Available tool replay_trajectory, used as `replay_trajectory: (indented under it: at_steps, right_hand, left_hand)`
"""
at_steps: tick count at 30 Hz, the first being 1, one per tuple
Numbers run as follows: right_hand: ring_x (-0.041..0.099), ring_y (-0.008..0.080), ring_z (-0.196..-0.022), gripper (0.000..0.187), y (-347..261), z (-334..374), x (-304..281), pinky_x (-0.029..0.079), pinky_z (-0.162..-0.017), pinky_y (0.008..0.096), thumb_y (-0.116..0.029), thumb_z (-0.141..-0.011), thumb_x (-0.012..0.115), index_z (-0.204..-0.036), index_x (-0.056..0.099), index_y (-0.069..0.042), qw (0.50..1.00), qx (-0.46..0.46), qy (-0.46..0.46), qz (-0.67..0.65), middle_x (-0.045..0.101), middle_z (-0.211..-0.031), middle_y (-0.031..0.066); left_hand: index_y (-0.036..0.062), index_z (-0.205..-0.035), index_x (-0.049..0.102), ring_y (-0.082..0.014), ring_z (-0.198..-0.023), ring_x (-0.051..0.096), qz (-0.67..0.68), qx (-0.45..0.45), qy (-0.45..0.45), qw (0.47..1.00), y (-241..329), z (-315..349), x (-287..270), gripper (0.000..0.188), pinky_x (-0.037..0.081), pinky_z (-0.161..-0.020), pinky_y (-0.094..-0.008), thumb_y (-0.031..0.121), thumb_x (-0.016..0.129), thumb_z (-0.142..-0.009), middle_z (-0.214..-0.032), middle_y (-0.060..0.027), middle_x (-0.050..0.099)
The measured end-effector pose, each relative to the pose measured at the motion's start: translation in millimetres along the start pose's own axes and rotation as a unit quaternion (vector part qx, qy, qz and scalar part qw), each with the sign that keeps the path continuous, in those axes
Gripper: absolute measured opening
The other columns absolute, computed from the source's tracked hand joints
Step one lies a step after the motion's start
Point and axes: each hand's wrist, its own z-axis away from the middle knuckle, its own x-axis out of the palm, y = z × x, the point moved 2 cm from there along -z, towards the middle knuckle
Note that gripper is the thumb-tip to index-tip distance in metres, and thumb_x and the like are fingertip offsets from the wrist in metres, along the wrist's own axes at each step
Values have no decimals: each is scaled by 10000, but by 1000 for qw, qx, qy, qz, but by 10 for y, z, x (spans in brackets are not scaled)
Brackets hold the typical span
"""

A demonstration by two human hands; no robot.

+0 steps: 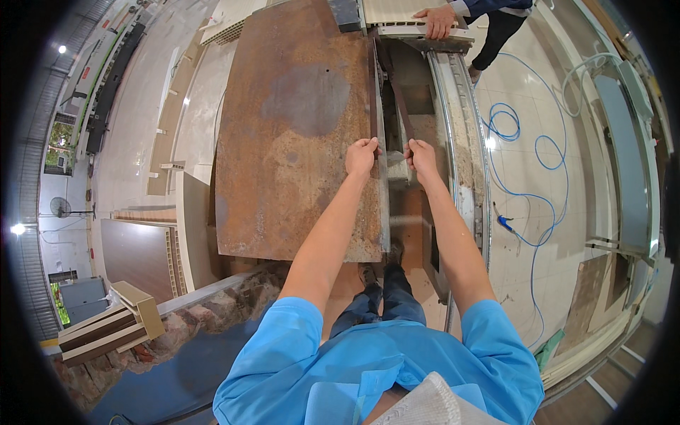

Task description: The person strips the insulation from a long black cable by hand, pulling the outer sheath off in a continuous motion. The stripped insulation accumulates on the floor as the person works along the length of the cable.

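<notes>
My left hand (363, 156) is closed at the right edge of a rust-brown metal tabletop (283, 191), gripping the near end of a narrow dark brown strip (373, 92). Across a gap, my right hand (422, 156) pinches the end of a second dark brown strip (402, 110). Both strips run away from me toward the far end of the machine, where they come close together. Below my right hand is a metal rail (459, 156) along the machine's right side. My fingers partly hide the strip ends.
Beyond, a co-worker's hand (439, 23) rests on a cream hollow-core panel (407, 10). A blue hose (545, 198) with a blue air gun (505, 222) lies coiled on the tiled floor to the right. Panels (138, 255) and board offcuts (113, 322) stand at the left.
</notes>
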Motion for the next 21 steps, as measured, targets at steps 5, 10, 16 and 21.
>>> replay_trajectory:
  at_steps: [5,10,16,21]
  right_hand:
    - [458,88,-503,282,19,-1,-3,348,-438,251,-242,-1037,507,-901,615,-19,1000,-6,-1,0,562,-666,25]
    - [460,88,-502,282,10,1,-34,346,-436,251,-240,-1032,512,-882,617,-25,1000,-4,13,8,564,-662,26]
    - [450,88,-490,275,-18,-1,-55,322,-427,252,-236,-1026,517,-857,608,-39,999,-8,26,23,553,-638,18]
    - [443,88,-480,274,-6,-21,-39,310,-422,252,-235,-1026,514,-849,607,-47,999,-37,31,24,550,-626,14]
  left_hand:
    - [76,-864,717,-139,-734,613,-1,9,1,1000,3,-3,-2,314,461,-720,-330,361,620,-952,-779,-10,701]
    - [69,-879,719,-137,-750,599,-19,4,0,1000,51,40,-17,295,452,-735,-326,338,623,-956,-798,-6,703]
    - [51,-880,709,-118,-768,563,-13,0,-2,1000,81,76,-31,256,431,-756,-301,280,631,-965,-805,-2,693]
    - [59,-873,709,-139,-789,574,13,-14,-9,1000,66,63,-17,243,437,-789,-322,271,633,-964,-807,-7,688]
